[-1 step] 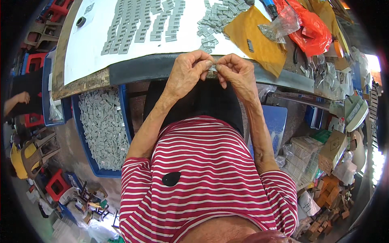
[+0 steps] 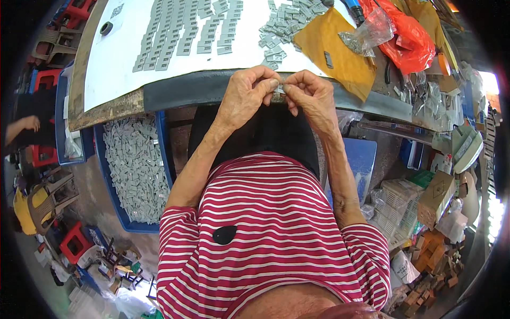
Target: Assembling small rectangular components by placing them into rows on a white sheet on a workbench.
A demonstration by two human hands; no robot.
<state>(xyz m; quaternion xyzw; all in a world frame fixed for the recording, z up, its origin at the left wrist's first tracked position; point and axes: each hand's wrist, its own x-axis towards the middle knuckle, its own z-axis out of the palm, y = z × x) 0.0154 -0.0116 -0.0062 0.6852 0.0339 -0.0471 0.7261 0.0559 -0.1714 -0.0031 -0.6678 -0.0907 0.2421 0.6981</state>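
Cluttered workshop space fills the frame, with a worktable (image 2: 186, 91) across the top, its dark front edge bowed by the lens. A white sheet (image 2: 114, 64) on it carries neat rows of small grey pieces (image 2: 180, 32), and a loose heap of the same pieces (image 2: 281, 29) lies at upper centre beside a yellow sheet (image 2: 345, 64). At the upper right are a clear bag (image 2: 372, 29) and an orange-red plastic bag (image 2: 409, 40). Just below the table's edge, at upper centre, the left hand (image 2: 245, 97) and the right hand (image 2: 314, 95) meet fingertip to fingertip. Both are closed in a pinch on one small grey piece (image 2: 280, 93), held between them in the air and clear of the table. Set against the picture from an instant before, nothing has visibly shifted. The hands sit in the same spot with the same grip, and the rows and the heap look the same. I judge the work on this one piece to be mid-handling, with the piece neither set down nor swapped. Whether the fingers are pressing, bending or fitting it is too small to tell. At the left a blue crate (image 2: 163, 143) brims with more grey pieces. Another person's hand (image 2: 27, 124) shows at the far left edge, well apart. A red-and-white striped shirt (image 2: 276, 234) fills the lower centre.
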